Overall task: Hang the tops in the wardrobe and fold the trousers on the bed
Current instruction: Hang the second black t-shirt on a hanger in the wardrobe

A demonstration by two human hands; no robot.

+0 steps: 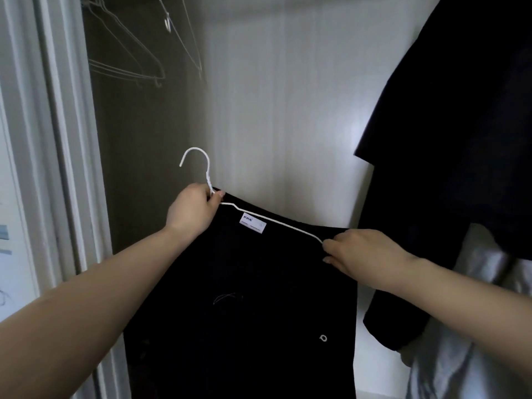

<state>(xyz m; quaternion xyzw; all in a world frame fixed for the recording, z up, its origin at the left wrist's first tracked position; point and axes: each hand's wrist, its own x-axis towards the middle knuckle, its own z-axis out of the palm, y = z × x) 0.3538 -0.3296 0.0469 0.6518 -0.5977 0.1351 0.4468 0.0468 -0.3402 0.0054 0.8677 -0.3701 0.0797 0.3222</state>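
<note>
White wire hanger (pixel 230 205), one item, held in front of the open wardrobe (pixel 259 96). Hook points up and curls to the left; long axis runs from upper left down to lower right, so the hanger sits tilted.

Black top (pixel 244 298), one item, hanging below the hanger, white neck label (pixel 252 223) just under the wire. The wire shows bare across the neckline, so the top appears only partly threaded on.

Left hand (pixel 191 210): fingers pinch the twisted neck of the hanger, just under the hook.

Right hand (pixel 365 254): fingers curled at the hanger's lower right end, gripping the wire tip and the top's shoulder there.

Spare wire hangers (pixel 126 53), several, hanging above and left of the hanger. Dark garment (pixel 460 139), hanging to the hanger's right.

Handling advice, as a judgement: seat the right shoulder fully over the wire end, level the hanger, check both shoulders sit evenly, then lift the hook by its neck.
</note>
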